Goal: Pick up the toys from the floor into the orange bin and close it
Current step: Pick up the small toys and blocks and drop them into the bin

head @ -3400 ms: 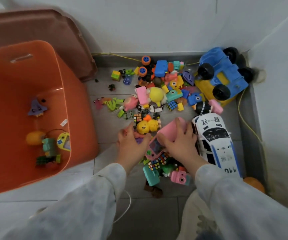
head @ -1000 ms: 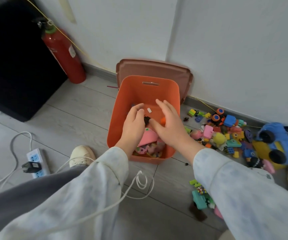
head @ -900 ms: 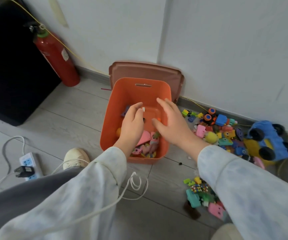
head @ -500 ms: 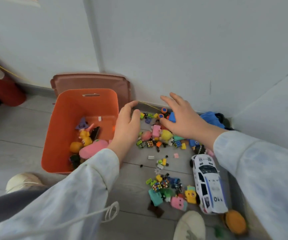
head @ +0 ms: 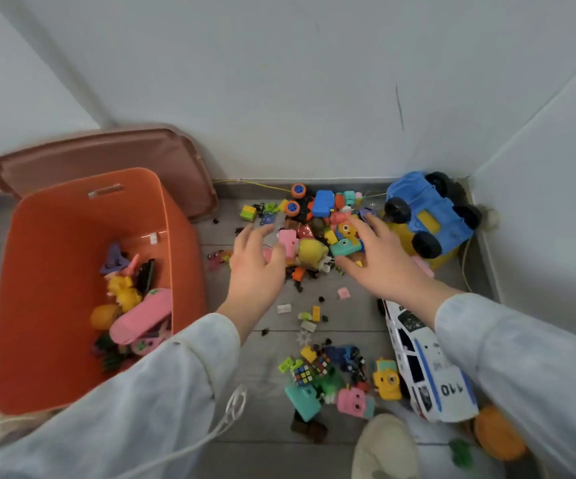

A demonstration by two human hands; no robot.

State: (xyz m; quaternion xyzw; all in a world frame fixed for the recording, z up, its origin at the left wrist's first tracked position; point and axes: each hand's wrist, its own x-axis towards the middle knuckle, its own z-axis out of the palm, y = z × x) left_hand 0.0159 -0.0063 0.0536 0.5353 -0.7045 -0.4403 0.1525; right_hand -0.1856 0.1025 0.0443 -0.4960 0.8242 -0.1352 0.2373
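The orange bin (head: 51,236) stands open on the left with several toys inside, among them a pink oblong toy (head: 141,314). Its brown lid (head: 106,160) leans against the wall behind it. A heap of small toys (head: 317,233) lies by the back wall. My left hand (head: 255,267) hovers over the heap's left edge, fingers apart and empty. My right hand (head: 379,257) is spread over the heap's right side, fingertips near a teal toy (head: 343,248). A second cluster of toys (head: 328,378) lies nearer to me.
A blue and yellow toy truck (head: 424,212) lies in the corner. A white police car (head: 424,368) lies along the right wall, with an orange ball (head: 497,437) beside it. My shoe (head: 383,447) is at the bottom. A yellow cable (head: 265,184) runs along the baseboard.
Both hands dropped a load of toys into the bin, then swung right, empty, and came down over the heap by the back wall.
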